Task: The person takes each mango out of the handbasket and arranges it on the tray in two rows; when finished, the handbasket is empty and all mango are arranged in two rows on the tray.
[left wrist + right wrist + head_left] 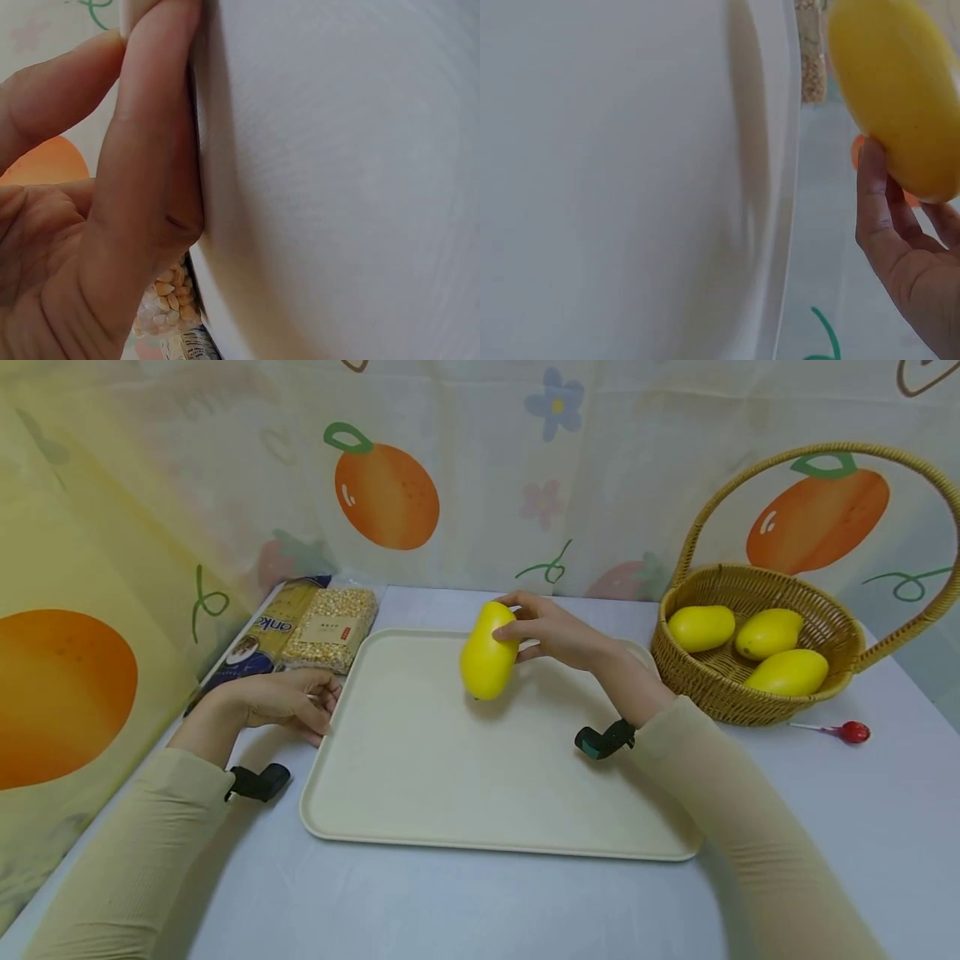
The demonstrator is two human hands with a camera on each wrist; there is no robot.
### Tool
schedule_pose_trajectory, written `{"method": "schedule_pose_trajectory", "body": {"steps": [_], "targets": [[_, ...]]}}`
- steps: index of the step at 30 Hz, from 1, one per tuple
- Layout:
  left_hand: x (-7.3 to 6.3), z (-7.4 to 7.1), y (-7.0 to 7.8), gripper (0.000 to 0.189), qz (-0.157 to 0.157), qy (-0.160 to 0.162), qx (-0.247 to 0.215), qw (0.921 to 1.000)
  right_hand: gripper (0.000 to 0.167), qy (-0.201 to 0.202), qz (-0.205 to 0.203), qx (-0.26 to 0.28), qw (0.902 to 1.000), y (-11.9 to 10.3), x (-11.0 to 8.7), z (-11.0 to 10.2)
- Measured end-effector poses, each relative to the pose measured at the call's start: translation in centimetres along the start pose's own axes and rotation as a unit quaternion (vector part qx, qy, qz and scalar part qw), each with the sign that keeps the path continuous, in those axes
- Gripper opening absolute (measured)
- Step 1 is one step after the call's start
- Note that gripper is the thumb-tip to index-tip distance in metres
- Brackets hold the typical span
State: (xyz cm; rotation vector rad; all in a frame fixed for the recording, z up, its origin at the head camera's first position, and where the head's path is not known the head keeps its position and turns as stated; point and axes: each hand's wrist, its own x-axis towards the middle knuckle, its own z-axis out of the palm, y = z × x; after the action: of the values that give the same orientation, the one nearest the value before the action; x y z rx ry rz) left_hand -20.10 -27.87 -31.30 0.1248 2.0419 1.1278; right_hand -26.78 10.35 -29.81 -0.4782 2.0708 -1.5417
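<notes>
A yellow mango [483, 662] is held by my right hand [558, 631] above the far half of the beige tray [480, 777]. The right wrist view shows the fingers [871, 184] against the lower end of the mango [900, 97]. At the tray's left side, my left hand [288, 703] pinches the rim. Up close in the left wrist view, the thumb and a finger of that hand [142, 150] meet at the pale tray edge [129, 15]. The contact is partly hidden by the fingers.
A wicker basket [720, 700] with a tall handle stands at the right, holding three mangoes [789, 673]. In front of it lies a red lollipop [853, 732]. Behind my left hand lie a bag of corn kernels [330, 628] and a blue-and-gold packet [258, 639]. A patterned curtain [480, 485] hangs behind.
</notes>
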Motion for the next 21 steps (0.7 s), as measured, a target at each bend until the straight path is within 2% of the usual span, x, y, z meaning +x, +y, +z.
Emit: {"method": "schedule_pose_trajectory", "body": {"steps": [9,21], "targets": [[0.0,-0.1,-0.1,0.050,0.006,-0.004,-0.003,1.0000,0.053,0.009,0.003,0.009,0.9999,0.1,1.6,1.5],[0.0,-0.1,-0.2,0.049,0.006,0.001,0.008,1.0000,0.055,0.070,0.067,0.051,0.9939,0.2,3.5,2.9]]}}
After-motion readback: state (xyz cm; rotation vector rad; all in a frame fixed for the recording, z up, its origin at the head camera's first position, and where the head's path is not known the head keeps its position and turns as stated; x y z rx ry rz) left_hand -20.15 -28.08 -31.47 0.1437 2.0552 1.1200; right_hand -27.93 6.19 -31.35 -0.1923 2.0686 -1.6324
